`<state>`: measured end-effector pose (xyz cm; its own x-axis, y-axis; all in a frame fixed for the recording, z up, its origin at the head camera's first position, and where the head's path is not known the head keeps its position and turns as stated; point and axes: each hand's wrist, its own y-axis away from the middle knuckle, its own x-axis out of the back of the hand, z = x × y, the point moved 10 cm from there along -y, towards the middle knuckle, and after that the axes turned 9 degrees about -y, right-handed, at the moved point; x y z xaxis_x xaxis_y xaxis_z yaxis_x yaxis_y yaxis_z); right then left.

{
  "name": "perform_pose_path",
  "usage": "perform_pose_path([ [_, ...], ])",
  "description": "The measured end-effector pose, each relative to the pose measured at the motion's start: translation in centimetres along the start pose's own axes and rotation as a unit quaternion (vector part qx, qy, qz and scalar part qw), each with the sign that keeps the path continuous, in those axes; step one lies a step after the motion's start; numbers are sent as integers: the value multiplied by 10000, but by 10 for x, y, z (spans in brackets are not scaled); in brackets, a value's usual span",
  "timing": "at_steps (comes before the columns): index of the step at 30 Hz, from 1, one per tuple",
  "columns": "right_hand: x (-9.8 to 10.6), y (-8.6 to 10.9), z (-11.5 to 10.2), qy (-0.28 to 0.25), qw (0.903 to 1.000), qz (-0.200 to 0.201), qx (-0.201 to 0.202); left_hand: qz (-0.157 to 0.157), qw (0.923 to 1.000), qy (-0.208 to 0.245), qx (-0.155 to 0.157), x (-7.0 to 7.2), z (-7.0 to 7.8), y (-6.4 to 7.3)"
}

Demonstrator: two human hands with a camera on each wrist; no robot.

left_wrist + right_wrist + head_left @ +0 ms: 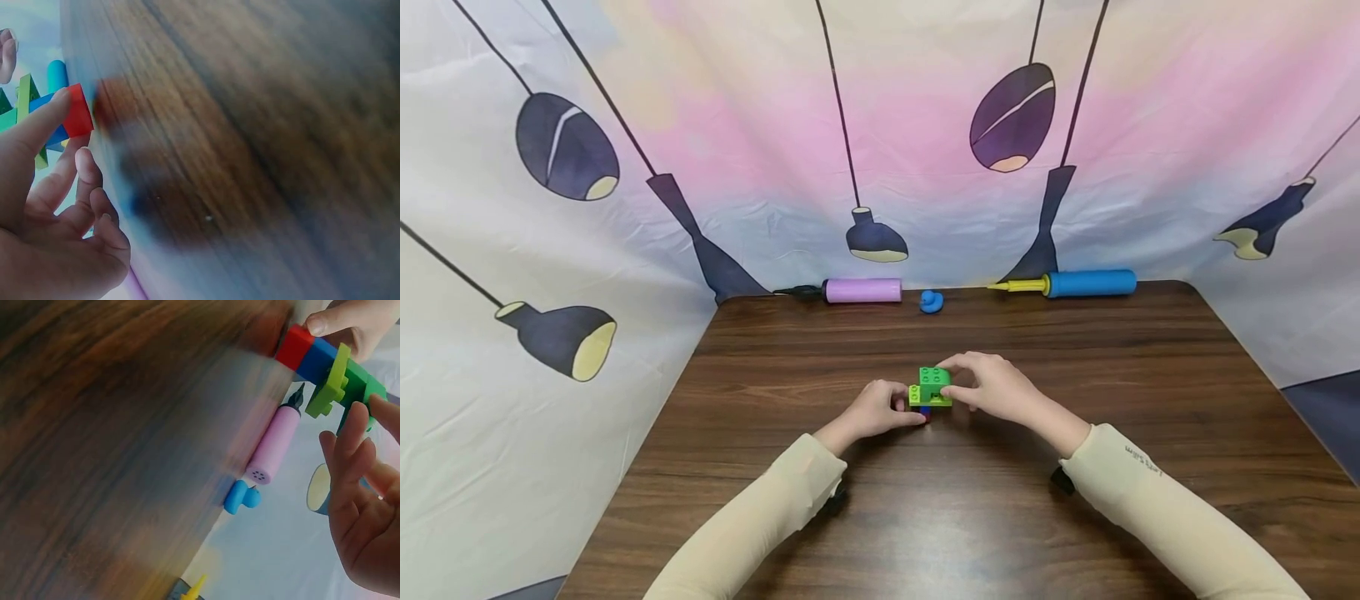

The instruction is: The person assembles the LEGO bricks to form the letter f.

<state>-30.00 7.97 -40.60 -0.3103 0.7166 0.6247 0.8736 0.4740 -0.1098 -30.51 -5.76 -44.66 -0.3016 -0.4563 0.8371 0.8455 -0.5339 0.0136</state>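
Note:
Over the middle of the table, a small stack of toy building bricks stands between both hands. Its red brick is lowest, followed by a blue brick, a lime-green plate and green bricks on top. My left hand pinches the red and blue bricks between thumb and fingers. From the other side, my right hand pinches the green bricks at the top. Part of the green bricks is hidden behind the right fingers in the right wrist view.
Along the table's far edge lie a pink-purple hand pump, a blue rubber duck and a blue hand pump with a yellow nozzle. Behind the wooden table hangs a cloth printed with lamps.

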Motion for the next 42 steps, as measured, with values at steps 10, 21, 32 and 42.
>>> perform_pose_path([
  [10, 6, -6, 12, -720, 9965, -102, -413, -348, 9987, 358, 137, -6, -3, 3],
  [21, 12, -8, 21, -828, 9944, -67, -653, -460, 9970, 617, 17, -8, 5, 6],
  [32, 13, -10, 34, -965, 9915, -4, -875, -606, 9943, 869, 83, -10, 11, 9],
  [42, 12, -13, 39, -893, 9911, -156, -972, -259, 9972, 641, -284, -7, 16, 5],
])
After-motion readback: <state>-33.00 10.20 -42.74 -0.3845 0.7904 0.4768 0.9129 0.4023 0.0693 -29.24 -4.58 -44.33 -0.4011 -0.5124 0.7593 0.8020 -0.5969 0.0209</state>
